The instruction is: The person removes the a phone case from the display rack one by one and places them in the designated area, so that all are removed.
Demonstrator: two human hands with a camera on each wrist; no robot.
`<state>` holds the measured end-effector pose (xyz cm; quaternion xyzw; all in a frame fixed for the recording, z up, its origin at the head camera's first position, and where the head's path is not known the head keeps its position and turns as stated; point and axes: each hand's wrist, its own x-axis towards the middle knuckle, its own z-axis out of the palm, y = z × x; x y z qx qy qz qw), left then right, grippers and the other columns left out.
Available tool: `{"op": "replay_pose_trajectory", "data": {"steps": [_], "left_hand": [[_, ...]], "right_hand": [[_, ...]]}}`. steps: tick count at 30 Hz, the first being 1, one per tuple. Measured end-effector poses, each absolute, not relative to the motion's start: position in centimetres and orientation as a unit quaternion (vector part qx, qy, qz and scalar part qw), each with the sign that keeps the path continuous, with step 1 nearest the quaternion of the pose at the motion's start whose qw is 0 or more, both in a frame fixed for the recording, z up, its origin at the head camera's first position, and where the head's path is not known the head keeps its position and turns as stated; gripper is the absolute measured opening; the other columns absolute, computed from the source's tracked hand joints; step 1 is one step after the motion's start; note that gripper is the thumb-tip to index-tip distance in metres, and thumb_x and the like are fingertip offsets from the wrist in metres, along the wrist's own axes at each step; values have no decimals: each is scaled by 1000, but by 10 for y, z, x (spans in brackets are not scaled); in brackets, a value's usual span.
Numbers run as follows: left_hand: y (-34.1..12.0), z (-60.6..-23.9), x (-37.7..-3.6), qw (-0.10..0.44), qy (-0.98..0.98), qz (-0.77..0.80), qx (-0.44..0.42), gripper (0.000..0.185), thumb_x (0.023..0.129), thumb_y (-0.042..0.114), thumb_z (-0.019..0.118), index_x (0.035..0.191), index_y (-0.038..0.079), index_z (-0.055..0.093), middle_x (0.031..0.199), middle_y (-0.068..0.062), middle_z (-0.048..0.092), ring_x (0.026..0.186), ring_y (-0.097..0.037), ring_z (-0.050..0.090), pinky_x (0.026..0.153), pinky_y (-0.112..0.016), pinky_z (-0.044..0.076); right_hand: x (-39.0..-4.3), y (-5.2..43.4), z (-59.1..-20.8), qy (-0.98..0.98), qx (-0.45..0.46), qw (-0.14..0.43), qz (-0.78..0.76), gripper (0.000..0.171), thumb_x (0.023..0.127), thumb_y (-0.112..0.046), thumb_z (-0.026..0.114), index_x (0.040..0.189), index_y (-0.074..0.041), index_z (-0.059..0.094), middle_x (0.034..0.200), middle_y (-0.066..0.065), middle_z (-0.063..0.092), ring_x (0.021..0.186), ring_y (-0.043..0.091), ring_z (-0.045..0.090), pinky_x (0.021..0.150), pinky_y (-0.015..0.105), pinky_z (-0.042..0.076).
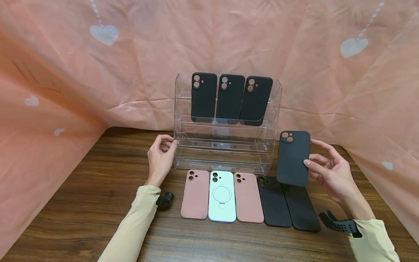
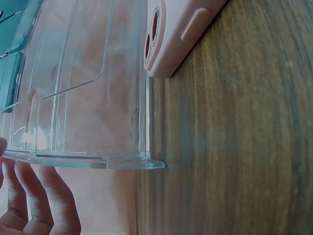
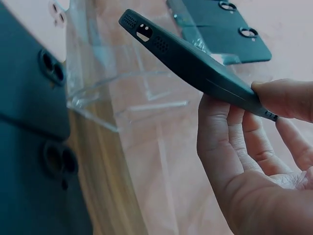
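Black case (image 1: 293, 158) is hanging upright in the air just right of the clear rack (image 1: 226, 151), above a wood table (image 1: 82, 203) backed by pink cloth (image 1: 65, 72). Right hand (image 1: 330, 174) is pinching its edge, thumb against fingers (image 3: 230, 127). Left hand (image 1: 160, 156), fingers lightly curled, is touching the rack's left edge. Three black cases are leaning on the top shelf; five more are lying in front.
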<state>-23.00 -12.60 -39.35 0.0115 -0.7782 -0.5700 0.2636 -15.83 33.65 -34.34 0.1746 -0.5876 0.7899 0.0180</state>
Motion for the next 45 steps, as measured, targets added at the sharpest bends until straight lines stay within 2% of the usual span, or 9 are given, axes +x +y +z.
{"op": "replay_pose_trajectory", "data": {"steps": [13, 22, 29, 38, 45], "left_hand": [[-126, -393, -230, 264, -777, -572, 10, 14, 94, 20, 73, 103, 10, 68, 86, -6, 67, 73, -12, 62, 64, -13, 49], [-126, -394, -231, 267, -778, -568, 8, 14, 94, 20, 73, 103, 10, 68, 86, -6, 67, 73, -13, 62, 64, -13, 49], [-125, -393, -230, 268, -778, -568, 11, 14, 94, 20, 73, 102, 10, 68, 86, -6, 67, 73, -12, 62, 64, -13, 48], [-126, -392, -231, 269, -778, -567, 9, 14, 94, 19, 73, 102, 9, 69, 86, -7, 68, 73, -12, 62, 64, -12, 48], [-126, -392, -230, 268, -779, -566, 8, 14, 94, 20, 72, 102, 10, 69, 87, -7, 68, 74, -11, 62, 65, -12, 49]], "right_hand": [[-146, 363, -360, -613, 159, 19, 773, 68, 95, 26, 43, 153, -10, 41, 102, 4, 76, 81, 12, 73, 63, 24, 62], [-140, 382, -370, -626, 145, 3, 766, 68, 95, 25, 43, 154, -9, 41, 102, 4, 76, 81, 13, 74, 64, 27, 63], [-134, 403, -376, -637, 134, -17, 759, 67, 98, 22, 41, 154, -14, 43, 104, 0, 76, 83, 7, 72, 63, 21, 60], [-125, 425, -385, -629, 104, -17, 770, 66, 99, 22, 40, 152, -17, 49, 101, -1, 77, 74, 5, 67, 56, 21, 56], [-120, 437, -391, -634, 93, -31, 767, 64, 100, 19, 40, 149, -20, 52, 102, -1, 77, 82, 7, 71, 61, 23, 60]]}}
